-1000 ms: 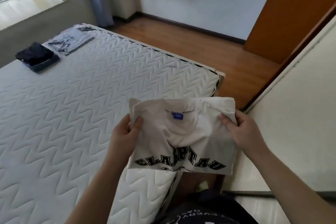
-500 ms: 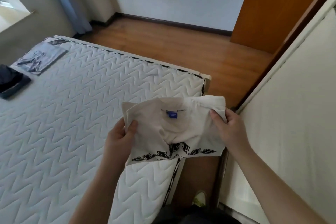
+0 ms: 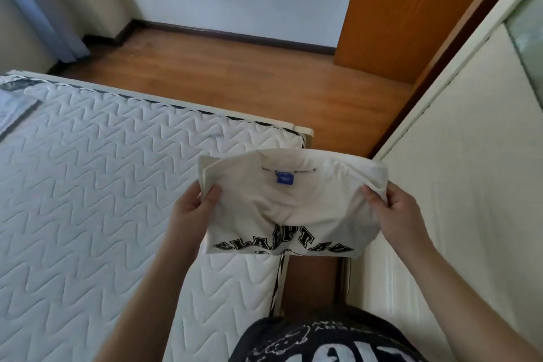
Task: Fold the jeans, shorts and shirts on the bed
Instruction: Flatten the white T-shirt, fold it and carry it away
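**Folded shirt carried in both hands above the near right corner of the bed.**

From left to right: a pale folded garment [image 3: 11, 106] lies flat at the far left edge of the bed [image 3: 97, 191]; the dark pile seen beside it a second ago is now outside the view, which has swung right. The left hand [image 3: 192, 210] pinches the left edge of the cream shirt [image 3: 289, 203], thumb on top; the right hand [image 3: 395, 214] pinches the right edge likewise, so each grip is clenched on cloth. The shirt, collar label up and lettering toward the person, hangs clear of the bed, sagging in the middle, and has drifted slightly right, half over the gap beside the wardrobe [image 3: 470, 185]. The folding of this shirt appears finished; it probably awaits placement.
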Demonstrator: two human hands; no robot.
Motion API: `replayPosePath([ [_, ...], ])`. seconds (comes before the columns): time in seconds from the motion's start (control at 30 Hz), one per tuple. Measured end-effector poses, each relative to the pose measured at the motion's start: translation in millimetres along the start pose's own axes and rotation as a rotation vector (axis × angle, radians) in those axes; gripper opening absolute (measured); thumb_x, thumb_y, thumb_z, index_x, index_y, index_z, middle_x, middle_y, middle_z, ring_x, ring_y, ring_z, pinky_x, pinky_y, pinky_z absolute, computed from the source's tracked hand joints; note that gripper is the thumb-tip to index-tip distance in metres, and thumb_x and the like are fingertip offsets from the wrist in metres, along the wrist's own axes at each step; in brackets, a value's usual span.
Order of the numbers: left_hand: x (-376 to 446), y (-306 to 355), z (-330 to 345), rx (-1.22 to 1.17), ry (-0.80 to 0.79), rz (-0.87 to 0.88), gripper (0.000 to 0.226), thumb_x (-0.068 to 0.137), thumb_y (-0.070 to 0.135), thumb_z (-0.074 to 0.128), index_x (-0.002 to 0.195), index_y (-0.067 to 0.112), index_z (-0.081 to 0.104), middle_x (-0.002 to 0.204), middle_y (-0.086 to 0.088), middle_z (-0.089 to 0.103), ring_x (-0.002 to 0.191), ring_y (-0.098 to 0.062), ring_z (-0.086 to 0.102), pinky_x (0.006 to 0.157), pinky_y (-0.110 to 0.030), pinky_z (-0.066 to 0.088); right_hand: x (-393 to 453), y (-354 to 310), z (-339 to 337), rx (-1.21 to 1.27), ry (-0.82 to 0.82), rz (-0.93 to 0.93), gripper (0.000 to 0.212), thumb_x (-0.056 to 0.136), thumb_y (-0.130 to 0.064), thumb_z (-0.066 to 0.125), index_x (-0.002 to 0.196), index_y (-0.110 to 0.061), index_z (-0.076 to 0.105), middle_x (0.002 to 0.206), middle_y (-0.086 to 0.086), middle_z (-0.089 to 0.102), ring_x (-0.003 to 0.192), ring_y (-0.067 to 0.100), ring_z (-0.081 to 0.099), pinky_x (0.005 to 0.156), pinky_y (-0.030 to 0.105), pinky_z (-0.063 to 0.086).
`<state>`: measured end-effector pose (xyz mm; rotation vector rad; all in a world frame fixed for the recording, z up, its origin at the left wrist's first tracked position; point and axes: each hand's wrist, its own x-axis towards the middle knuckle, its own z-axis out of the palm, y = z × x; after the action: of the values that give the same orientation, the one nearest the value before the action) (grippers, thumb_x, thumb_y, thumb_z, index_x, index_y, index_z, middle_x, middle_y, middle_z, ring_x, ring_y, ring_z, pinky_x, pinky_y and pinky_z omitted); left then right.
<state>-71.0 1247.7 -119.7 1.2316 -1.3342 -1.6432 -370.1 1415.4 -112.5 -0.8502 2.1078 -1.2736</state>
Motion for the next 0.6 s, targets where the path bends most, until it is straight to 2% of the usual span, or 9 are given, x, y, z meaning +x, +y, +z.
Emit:
replayPosePath([
  [0.07,21,6,9,0.03,-0.073,0.009,0.016,0.091,0.031,0.063,0.105,0.033,0.072,0.103,0.0,0.075,0.093,-0.013,0.071,0.069,-0.019,0.054,8,-5,-4,-0.028,0.02,-0.008,0.009,0.092,-0.041,0.06,0.093,-0.035,0.067,0.083,-0.018,0.071,0.078,-0.002,0.065,0.061,0.012,0.047],
  [0.1,32,9,15,0.041,-0.103,0.018,0.016,0.094,0.027,0.062,0.103,0.034,0.072,0.101,0.0,0.075,0.092,-0.011,0.071,0.069,-0.017,0.054,13,-6,-5,-0.034,0.025,-0.006,0.007,0.092,-0.039,0.06,0.092,-0.036,0.066,0.082,-0.019,0.07,0.076,0.0,0.065,0.061,0.013,0.048],
  [0.17,52,16,28,0.065,-0.142,0.038,0.019,0.096,0.022,0.06,0.1,0.035,0.073,0.098,0.001,0.075,0.089,-0.01,0.07,0.069,-0.018,0.054,24,-9,-6,-0.046,0.04,-0.002,0.008,0.093,-0.039,0.06,0.09,-0.035,0.067,0.08,-0.011,0.071,0.072,0.008,0.065,0.064,0.024,0.049],
  [0.23,72,22,41,0.082,-0.165,0.047,0.014,0.092,0.029,0.061,0.099,0.033,0.072,0.097,-0.003,0.075,0.089,-0.013,0.069,0.075,-0.025,0.056,38,-10,-7,-0.047,0.055,-0.005,0.014,0.092,-0.041,0.061,0.085,-0.031,0.068,0.076,0.004,0.069,0.067,0.019,0.063,0.062,0.032,0.047],
  [0.27,81,24,46,0.088,-0.17,0.057,0.015,0.089,0.033,0.061,0.099,0.032,0.072,0.097,-0.005,0.074,0.09,-0.015,0.068,0.08,-0.031,0.055,47,-12,-7,-0.044,0.055,-0.01,0.016,0.092,-0.042,0.061,0.083,-0.03,0.067,0.075,0.011,0.067,0.063,0.021,0.059,0.06,0.032,0.045],
  [0.33,100,27,56,0.085,-0.166,0.055,0.017,0.086,0.036,0.061,0.098,0.032,0.072,0.098,-0.007,0.074,0.091,-0.017,0.068,0.086,-0.04,0.052,69,-15,-6,-0.037,0.051,-0.012,0.015,0.092,-0.041,0.061,0.079,-0.037,0.066,0.071,0.013,0.064,0.058,0.016,0.054,0.055,0.027,0.041],
  [0.4,118,30,65,0.087,-0.146,0.055,0.016,0.086,0.036,0.061,0.098,0.034,0.072,0.098,-0.004,0.074,0.09,-0.014,0.068,0.087,-0.041,0.053,96,-17,-4,-0.044,0.045,-0.017,0.018,0.093,-0.039,0.062,0.076,-0.039,0.065,0.065,0.01,0.061,0.055,0.014,0.051,0.05,0.022,0.037],
  [0.5,147,33,75,0.091,-0.092,0.042,0.017,0.085,0.039,0.061,0.097,0.033,0.072,0.097,-0.007,0.073,0.087,-0.013,0.067,0.086,-0.041,0.053,145,-20,1,-0.058,0.01,-0.03,0.018,0.092,-0.04,0.062,0.079,-0.028,0.066,0.067,0.005,0.064,0.057,0.022,0.056,0.051,0.022,0.04],
  [0.6,183,37,84,0.116,-0.007,0.038,0.017,0.085,0.041,0.06,0.095,0.033,0.071,0.095,-0.008,0.072,0.082,-0.011,0.065,0.079,-0.036,0.052,210,-24,9,-0.089,-0.052,-0.065,0.031,0.09,-0.042,0.063,0.078,-0.013,0.063,0.066,0.01,0.061,0.056,0.025,0.052,0.05,0.024,0.037],
])
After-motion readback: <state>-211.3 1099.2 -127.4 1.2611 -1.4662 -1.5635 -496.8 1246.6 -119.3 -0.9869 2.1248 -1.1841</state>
